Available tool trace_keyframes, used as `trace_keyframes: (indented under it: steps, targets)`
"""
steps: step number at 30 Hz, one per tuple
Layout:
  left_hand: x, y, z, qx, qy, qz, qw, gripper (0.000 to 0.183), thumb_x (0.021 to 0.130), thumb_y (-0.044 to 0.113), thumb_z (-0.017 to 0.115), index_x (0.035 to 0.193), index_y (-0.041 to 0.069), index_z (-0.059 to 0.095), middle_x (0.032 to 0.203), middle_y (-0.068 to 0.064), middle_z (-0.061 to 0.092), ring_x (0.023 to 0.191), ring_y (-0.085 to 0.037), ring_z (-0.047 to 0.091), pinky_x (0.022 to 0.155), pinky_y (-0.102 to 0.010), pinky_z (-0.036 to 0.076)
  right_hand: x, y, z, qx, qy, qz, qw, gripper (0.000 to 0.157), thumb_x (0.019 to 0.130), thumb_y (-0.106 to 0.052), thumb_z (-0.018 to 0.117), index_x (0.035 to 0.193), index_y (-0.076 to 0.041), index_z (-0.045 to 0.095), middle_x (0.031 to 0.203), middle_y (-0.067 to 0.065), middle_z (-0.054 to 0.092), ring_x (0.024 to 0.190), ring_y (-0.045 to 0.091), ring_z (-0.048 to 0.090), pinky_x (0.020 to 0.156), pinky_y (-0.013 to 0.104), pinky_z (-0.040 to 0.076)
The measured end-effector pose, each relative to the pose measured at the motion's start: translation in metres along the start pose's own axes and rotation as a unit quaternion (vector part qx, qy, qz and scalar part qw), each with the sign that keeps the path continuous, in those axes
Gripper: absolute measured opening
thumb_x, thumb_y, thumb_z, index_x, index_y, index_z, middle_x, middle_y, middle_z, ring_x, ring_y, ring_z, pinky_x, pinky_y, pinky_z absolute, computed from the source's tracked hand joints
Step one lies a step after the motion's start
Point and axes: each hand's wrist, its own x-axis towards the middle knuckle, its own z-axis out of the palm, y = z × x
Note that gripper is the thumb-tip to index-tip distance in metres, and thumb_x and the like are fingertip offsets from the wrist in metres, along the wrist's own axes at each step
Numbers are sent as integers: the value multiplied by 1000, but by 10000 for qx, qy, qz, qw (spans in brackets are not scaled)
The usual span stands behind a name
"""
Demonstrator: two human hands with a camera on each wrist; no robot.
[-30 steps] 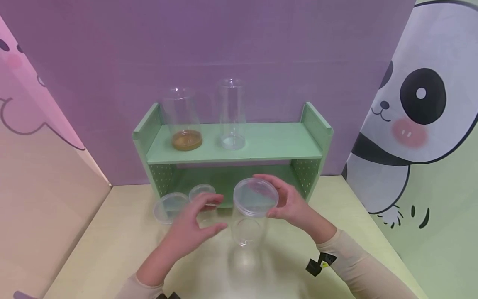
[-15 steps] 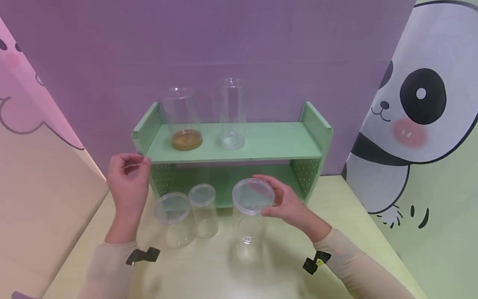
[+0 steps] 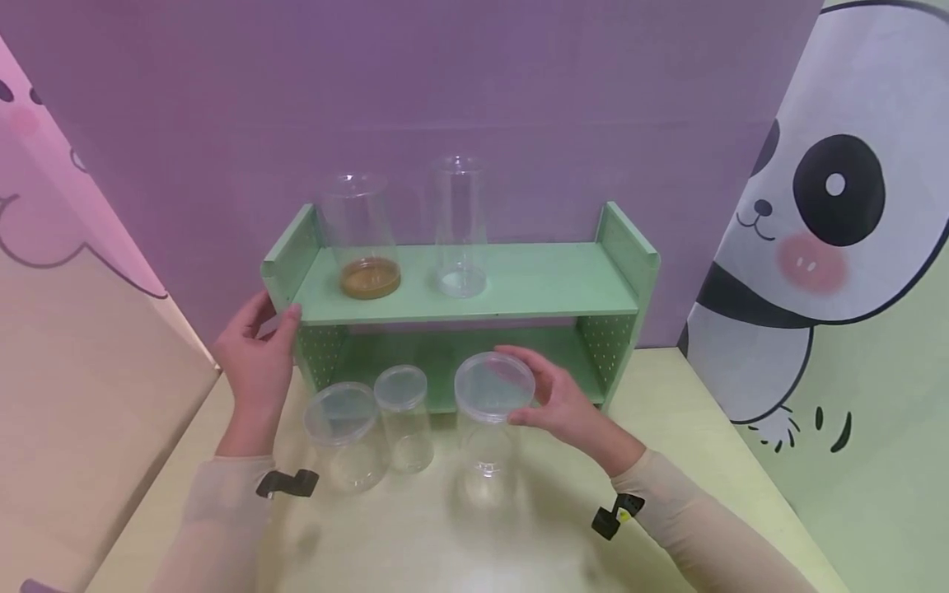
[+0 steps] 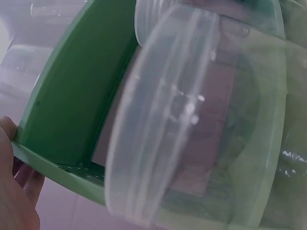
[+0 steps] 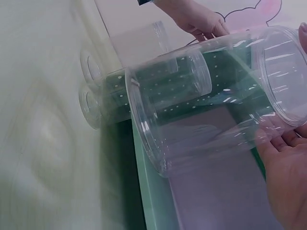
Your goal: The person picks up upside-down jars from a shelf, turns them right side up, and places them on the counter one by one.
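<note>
My left hand point(image 3: 255, 358) grips the left side of a small green shelf point(image 3: 549, 276), thumb at the front edge. In the left wrist view its fingers curl round the green side panel point(image 4: 76, 86). With my right hand point(image 3: 571, 412) I hold a clear lidded jar point(image 3: 485, 441) near its top, in front of the lower tier. The right wrist view shows this jar point(image 5: 201, 110) raised off the table, no contents visible. Left of it, a wide lidded jar point(image 3: 352, 461) and a narrower lidded jar point(image 3: 409, 428) stand on the table, side by side.
On the upper tier stand a clear jar with a brown base point(image 3: 371, 280) and a tall clear jar point(image 3: 461, 222). Behind the shelf rises a purple wall point(image 3: 519, 99). Cartoon-printed side walls flank the pale table point(image 3: 415, 543).
My left hand has moved from beside the narrower jar, left and up to the shelf's left side, and now grips it. My right hand has shifted slightly left with the jar.
</note>
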Motion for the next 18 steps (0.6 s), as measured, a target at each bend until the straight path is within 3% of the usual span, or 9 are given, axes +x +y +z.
trace_keyframes:
  steps: [7,13,18]
  targets:
    - [-1,-6,2,-195,141,10,9997,38,100,9,82,137,10,78,111,3,78,107,-12,71,87,-15,62,7,11,8,-210,320,337,9987,92,79,9,89,161,-3,50,155,20,60,136,41,59,107,41,58]
    - [-1,-7,4,-240,184,-48,9995,38,100,8,81,137,13,78,112,2,78,106,-12,71,86,-16,62,11,27,21,-330,466,415,9975,91,81,3,92,162,-6,51,154,16,60,141,41,58,117,53,50]
    - [-2,-6,5,-259,230,-24,9994,39,100,6,80,137,15,78,114,-3,78,107,-12,70,88,-17,62,12,40,30,-420,550,607,9958,92,81,-1,94,162,-9,51,156,14,59,144,43,56,116,60,51]
